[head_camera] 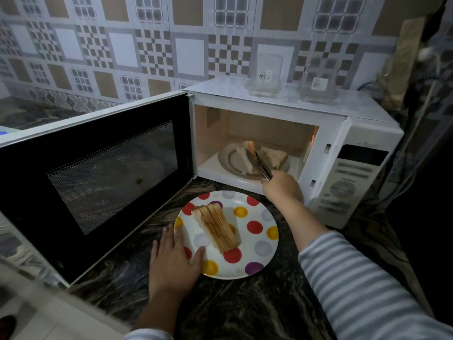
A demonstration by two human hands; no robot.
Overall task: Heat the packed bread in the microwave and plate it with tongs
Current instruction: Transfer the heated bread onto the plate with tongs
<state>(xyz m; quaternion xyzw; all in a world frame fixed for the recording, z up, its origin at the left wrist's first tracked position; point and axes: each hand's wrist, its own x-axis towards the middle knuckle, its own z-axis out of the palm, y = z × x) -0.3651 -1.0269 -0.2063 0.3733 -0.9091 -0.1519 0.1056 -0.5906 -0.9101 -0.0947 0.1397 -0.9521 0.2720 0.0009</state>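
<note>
- The microwave (282,143) stood on the dark marbled table (245,303) with its door (98,182) swung wide open to the left; its inside was lit, so the heating looked finished.
- The spotted plate (257,241) lay on the table just in front of the open microwave; a row of bread slices (215,228) already rested on it, so plating seemed well under way.
- The glass turntable (232,160) inside held more bread (273,155): one slice near the middle and another to its right; these were left to move.
- The left hand (174,261) lay flat and relaxed on the plate's near-left rim, fingers straight, steadying it.
- The right hand (282,187) was curled round the handles of the tongs (259,163) at the mouth of the microwave.
- The tong tips reached the middle slice; whether they had closed on it could not be told.
</note>
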